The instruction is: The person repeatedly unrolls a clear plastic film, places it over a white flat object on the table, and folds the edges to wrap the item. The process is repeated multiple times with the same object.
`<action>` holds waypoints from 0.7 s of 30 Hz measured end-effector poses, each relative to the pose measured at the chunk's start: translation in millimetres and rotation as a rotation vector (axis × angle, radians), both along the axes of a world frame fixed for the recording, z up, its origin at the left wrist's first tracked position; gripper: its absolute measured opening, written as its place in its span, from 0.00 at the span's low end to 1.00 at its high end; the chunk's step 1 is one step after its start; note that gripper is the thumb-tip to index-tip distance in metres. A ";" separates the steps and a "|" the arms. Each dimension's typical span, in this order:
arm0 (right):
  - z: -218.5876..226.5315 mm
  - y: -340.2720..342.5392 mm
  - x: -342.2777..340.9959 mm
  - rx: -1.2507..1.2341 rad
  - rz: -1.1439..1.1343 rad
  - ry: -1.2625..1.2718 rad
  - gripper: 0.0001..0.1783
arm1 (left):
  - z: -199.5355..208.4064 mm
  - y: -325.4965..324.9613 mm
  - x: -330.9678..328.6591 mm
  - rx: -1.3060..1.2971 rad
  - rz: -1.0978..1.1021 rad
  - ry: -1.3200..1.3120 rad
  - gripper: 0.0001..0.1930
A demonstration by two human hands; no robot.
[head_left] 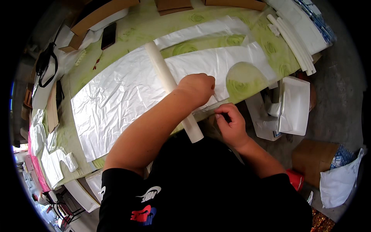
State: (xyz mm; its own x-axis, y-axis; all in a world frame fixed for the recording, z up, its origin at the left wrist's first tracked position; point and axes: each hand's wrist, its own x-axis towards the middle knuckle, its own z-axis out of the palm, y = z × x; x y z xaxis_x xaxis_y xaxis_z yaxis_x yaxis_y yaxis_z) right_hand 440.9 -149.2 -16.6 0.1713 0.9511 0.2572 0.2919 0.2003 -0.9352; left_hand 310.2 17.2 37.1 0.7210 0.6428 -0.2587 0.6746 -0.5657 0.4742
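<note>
A large silvery-white plastic sheet (112,96) lies wrinkled over the table, with a long opening and a rounded cutout showing the green cloth beneath. Across it rests a white tube (160,65), its near end past the table edge and its middle passing under my left forearm. My left hand (197,88) is closed above the sheet's near right part; what its fingers grip is hidden. Just beyond the table edge, my right hand (233,124) is closed, thumb against curled fingers, contents too small to make out. A pale narrow strip (211,107) runs along the edge between both hands.
A green rose-patterned tablecloth (137,31) covers the table. On it are a dark phone (108,35) at the far left and several white tubes (293,44) at the far right. White bins (295,104) and a cardboard box (313,160) stand right, below table height.
</note>
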 end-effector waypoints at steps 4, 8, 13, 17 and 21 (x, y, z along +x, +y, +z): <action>3.2 -0.4 11.5 0.085 -0.009 -0.086 0.11 | 4.9 4.1 -6.6 -0.095 0.132 -0.094 0.12; 23.4 21.0 20.5 0.255 0.033 -0.379 0.15 | 17.8 -2.4 -27.2 -0.223 0.314 -0.296 0.11; 13.0 95.1 47.3 0.207 -0.101 -0.718 0.27 | 25.9 -9.9 -32.4 -0.231 0.338 -0.328 0.12; 28.5 129.8 44.5 0.247 -0.212 -0.882 0.38 | 21.5 -12.7 -29.9 -0.364 0.468 -0.605 0.24; 42.1 120.6 13.6 0.537 0.112 -0.762 0.41 | 29.0 -0.3 -33.6 -0.766 0.740 -1.123 0.25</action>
State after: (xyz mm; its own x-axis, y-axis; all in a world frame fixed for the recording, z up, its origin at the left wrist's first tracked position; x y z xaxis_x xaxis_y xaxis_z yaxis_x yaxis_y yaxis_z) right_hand 454.5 -28.5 25.5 -0.3093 0.6729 0.6719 0.7405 0.6138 -0.2738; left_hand 276.6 16.9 66.1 0.3550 0.9026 -0.2433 -0.2047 0.3290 0.9219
